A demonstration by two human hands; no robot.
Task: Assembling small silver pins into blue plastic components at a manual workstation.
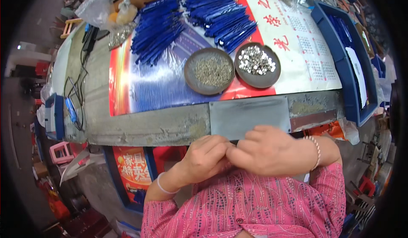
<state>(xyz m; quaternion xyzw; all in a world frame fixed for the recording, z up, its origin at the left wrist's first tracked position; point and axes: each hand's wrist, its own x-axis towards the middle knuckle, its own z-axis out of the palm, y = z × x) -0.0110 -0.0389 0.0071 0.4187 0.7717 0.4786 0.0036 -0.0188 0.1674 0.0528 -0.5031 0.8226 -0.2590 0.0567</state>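
Note:
My left hand (205,156) and my right hand (267,152) meet just in front of the table's near edge. Fingers on both are curled in and pressed together; whatever they may hold is hidden behind them. Beyond my hands lies a flat grey plate (248,114) at the table edge. Further back stand two round dark dishes: the left dish (191,77) contains many tiny metal parts (213,71), the right dish (260,83) shiny round silver pieces (257,60). Behind them, long slim dark-blue pieces lie in a left pile (157,30) and a right pile (219,16).
A printed poster sheet (153,95) covers much of the table. A blue tray (335,47) with blue pieces stands at the right. Clear plastic bags (95,8) and a blue-handled tool with a cable (71,109) are at the left. Below the edge is another blue tray (111,161).

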